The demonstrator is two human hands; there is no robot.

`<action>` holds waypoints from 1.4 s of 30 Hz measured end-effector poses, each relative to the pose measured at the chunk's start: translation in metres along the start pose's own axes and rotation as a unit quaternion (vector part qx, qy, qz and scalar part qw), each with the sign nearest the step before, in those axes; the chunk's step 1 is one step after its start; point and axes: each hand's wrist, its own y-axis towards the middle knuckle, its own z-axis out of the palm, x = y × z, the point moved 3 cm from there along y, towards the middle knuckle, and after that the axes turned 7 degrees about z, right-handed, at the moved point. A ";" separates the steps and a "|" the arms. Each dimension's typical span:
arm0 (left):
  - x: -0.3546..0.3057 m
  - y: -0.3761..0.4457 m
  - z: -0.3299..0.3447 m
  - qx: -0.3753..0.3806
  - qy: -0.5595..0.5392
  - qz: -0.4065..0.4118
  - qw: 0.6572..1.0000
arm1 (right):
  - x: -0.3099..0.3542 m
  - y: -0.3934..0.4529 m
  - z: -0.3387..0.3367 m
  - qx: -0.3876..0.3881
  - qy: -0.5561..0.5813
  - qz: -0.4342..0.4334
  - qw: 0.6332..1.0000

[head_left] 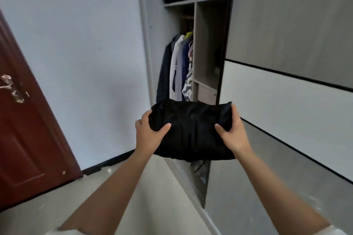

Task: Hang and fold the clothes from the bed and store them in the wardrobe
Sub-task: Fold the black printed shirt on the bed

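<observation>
- The left hand (150,131) grips the left end of a folded black fabric garment (191,129), thumb pressed on the top face and fingers curled round the edge and under it.
- The right hand (232,131) grips the opposite end the same way, thumb on top near the middle, fingers wrapped round the right edge.
- The garment is a compact, thick bundle carried in the air between the two hands, at about chest level, its top face roughly flat.
- Its long axis runs left to right, from one hand to the other, across the line of reach.
- The tall grey open wardrobe (212,44) lies straight ahead of the bundle, beyond its far edge; both hands look about equally near to it.
- Inside, on the left, a row of hanging clothes in dark, white, blue and patterned cloth (179,70) fills the hanging bay; the bundle's far edge overlaps their lower hems in this view.
- To the right of that bay a vertical grey divider panel (196,47) closes off a narrow shelved column (208,82), partly hidden by the grey sliding door (286,25).
- The opening looks narrower than the bundle is long, so I judge the coming move turns on that: carried crosswise it may catch the divider or the door edge, and it may need turning end-on.
- A dark red wooden door (28,129) stands well apart to the left.
</observation>
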 end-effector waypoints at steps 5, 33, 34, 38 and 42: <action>0.028 0.131 -0.004 -0.032 0.000 0.001 1.000 | 0.030 0.120 0.068 0.031 0.011 -0.015 0.999; -0.117 0.570 0.313 0.378 -0.095 0.350 0.852 | 0.067 0.459 0.032 -0.546 -0.038 0.094 0.832; -0.125 0.576 0.326 0.383 -0.092 0.353 0.849 | 0.067 0.467 0.024 -0.554 -0.041 0.085 0.827; -0.168 0.616 0.381 0.413 -0.068 0.372 0.828 | 0.069 0.510 0.005 -0.595 -0.025 0.074 0.800; -0.219 0.651 0.429 0.426 -0.026 0.483 0.764 | 0.050 0.552 0.009 -0.614 0.027 0.046 0.787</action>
